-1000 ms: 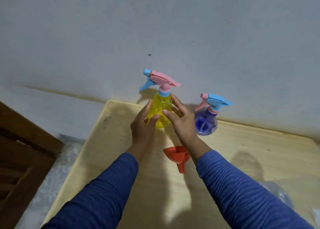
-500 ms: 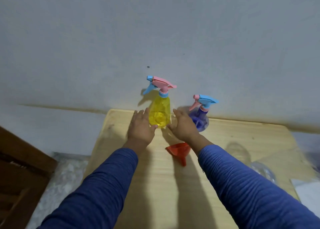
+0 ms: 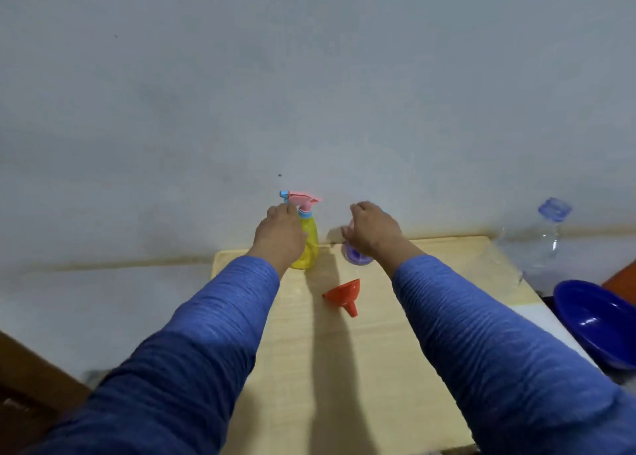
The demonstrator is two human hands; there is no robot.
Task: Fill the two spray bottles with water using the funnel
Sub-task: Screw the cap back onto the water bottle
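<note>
Yellow spray bottle (image 3: 307, 244): upright at the far edge of the table (image 3: 344, 368), pink-and-blue trigger head on. A second ago both hands flanked this bottle low on its body; now only the left hand (image 3: 280, 236) is at it, raised to the neck just under the trigger head. Its fingers (image 3: 279, 210) curl toward the neck, apparently gripping there, though the contact side is hidden.

Purple spray bottle (image 3: 354, 253): just right of the yellow one, mostly covered. The right hand (image 3: 373, 229) has crossed over from the yellow bottle and now sits on top of it, fingers bent down over the sprayer head, seemingly grasping it; blur prevents certainty.

Reading: each hand has gone to one sprayer head, so the likely step is unscrewing both tops. Neither bottle is open yet, so no filling can have started.

Orange funnel (image 3: 346, 294): on its side on the table, nearer than the bottles, between the two forearms, untouched.

Clear water bottle (image 3: 547, 244): blue cap, at the right by the wall, presumably the supply.

Blue bowl (image 3: 595, 327): far right, beside the table.
</note>
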